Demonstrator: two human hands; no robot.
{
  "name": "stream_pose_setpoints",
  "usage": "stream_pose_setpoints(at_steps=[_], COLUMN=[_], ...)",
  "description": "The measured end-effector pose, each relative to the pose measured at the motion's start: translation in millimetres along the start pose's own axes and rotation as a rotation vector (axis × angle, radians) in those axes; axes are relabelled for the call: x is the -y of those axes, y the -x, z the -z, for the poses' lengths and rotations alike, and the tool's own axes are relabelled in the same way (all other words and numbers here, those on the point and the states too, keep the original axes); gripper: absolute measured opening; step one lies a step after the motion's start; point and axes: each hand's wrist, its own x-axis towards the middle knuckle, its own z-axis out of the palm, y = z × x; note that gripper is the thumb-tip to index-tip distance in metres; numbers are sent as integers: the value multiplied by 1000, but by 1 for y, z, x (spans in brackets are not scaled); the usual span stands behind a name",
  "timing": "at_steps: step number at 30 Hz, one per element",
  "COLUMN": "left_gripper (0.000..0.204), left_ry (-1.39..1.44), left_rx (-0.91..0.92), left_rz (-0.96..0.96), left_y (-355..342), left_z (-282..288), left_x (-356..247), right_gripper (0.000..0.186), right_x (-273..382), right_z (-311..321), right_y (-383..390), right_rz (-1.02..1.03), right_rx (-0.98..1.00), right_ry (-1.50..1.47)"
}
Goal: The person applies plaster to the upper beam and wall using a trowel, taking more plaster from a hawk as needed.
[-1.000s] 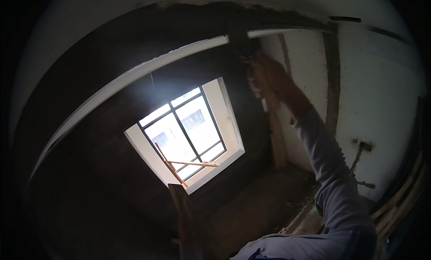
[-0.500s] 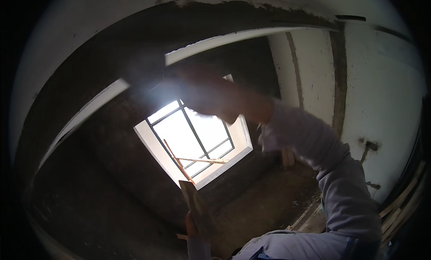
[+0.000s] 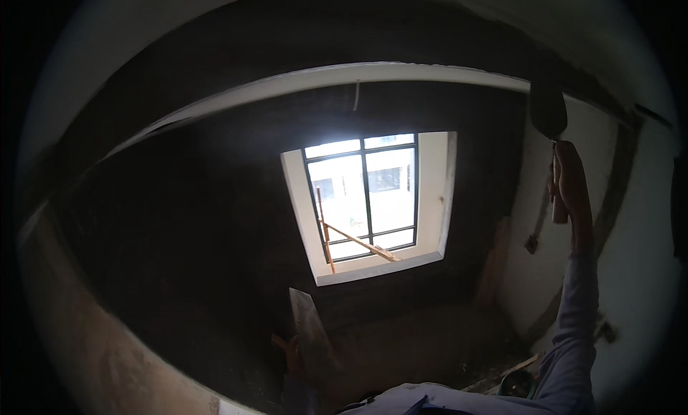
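Where a dark grey wall [image 3: 193,221] surrounds a bright, black-framed window [image 3: 367,200], the left hand [image 3: 292,354] holds a flat, straight-edged, greyish board [image 3: 310,325] tilted below it. At upper right, the right hand [image 3: 572,178] grips a smaller trowel [image 3: 550,120], its dark, flat, round-cornered blade [image 3: 548,107] pointing up, its slim light-brown handle [image 3: 560,211] below.

ok so window [image 3: 367,200]'s in the far wall [image 3: 215,207], sticks [image 3: 358,241] in its opening, trowel [image 3: 549,114] in right hand [image 3: 571,175] over right, board [image 3: 312,329] in left hand [image 3: 291,354] near left
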Motion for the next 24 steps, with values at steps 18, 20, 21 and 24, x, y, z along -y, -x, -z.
stream_pose_setpoints(at_steps=[18,20,21,24], left_gripper=[37,37,37,37], left_ry=[245,278,292,297], left_rx=[-110,-71,-54,-148], left_rz=[214,184,186,193], left_y=[9,-35,-44,-26], left_z=[65,33,14,19], left_x=[45,38,39,30], right_gripper=[17,20,24,23], right_x=[182,136,100,46], right_z=[-166,-123,-102,-77], right_y=[33,-12,-31,-38], right_rz=[785,794,856,762], right_rx=[302,156,32,64], right_ry=[240,457,542,718])
